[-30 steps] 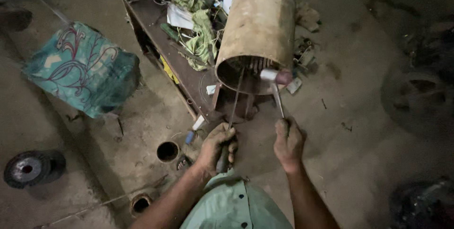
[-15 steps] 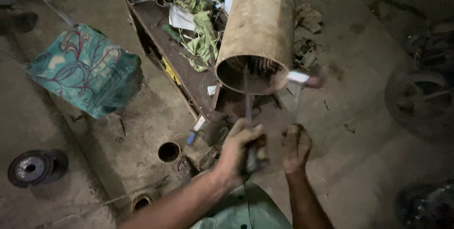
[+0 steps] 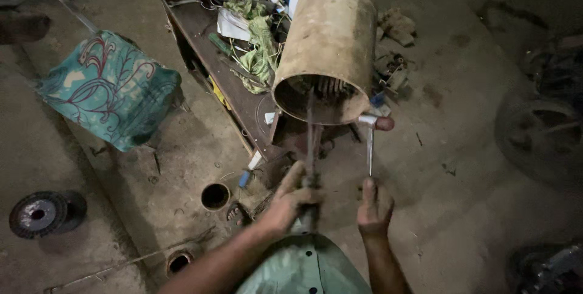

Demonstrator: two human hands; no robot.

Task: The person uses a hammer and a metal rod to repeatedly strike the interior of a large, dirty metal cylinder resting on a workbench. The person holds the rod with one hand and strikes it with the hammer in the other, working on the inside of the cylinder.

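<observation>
The rusty cylindrical housing lies on the tabletop at 12 o'clock, open end toward the person. The left hand is clamped on a long rod entering that opening. The right hand, at 3 o'clock from the left, grips a hammer, its head beside the rim. Judged step: driving the rod; the blow requires the rod steady.
</observation>
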